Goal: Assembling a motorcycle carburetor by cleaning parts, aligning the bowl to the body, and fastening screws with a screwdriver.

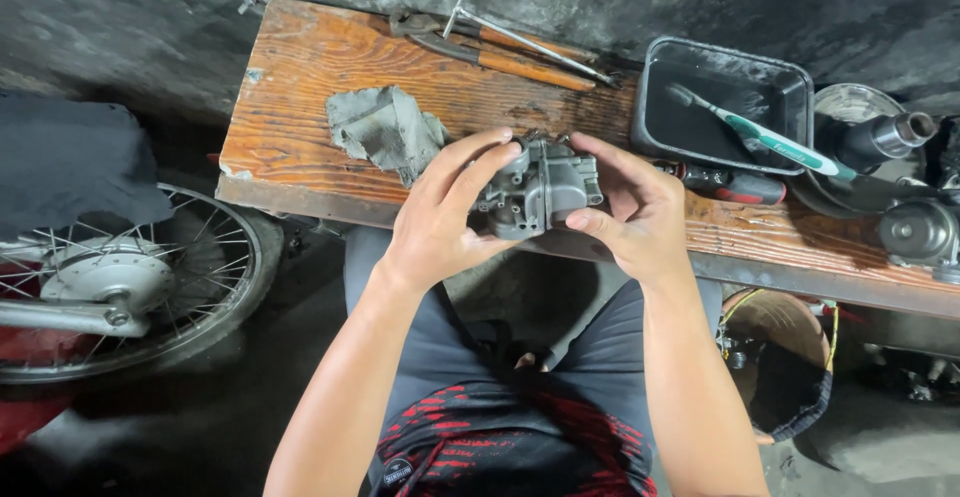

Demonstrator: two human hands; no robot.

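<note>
Over the tabletop (300,107) edge, both hands, left (440,219) and right (632,212), grip a grey carburetor (540,192), held clear of the wood. Looks mid-job: body intact, T-handle wrench (520,32), toothbrush (770,139) and rag (385,129) lying untouched.

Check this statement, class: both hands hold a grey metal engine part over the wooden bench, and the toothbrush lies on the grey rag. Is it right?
Not quite. The head view shows the toothbrush lying in the black tray, not on the grey rag. The rest stands: the left hand and right hand hold the grey metal engine part over the wooden bench.
</note>
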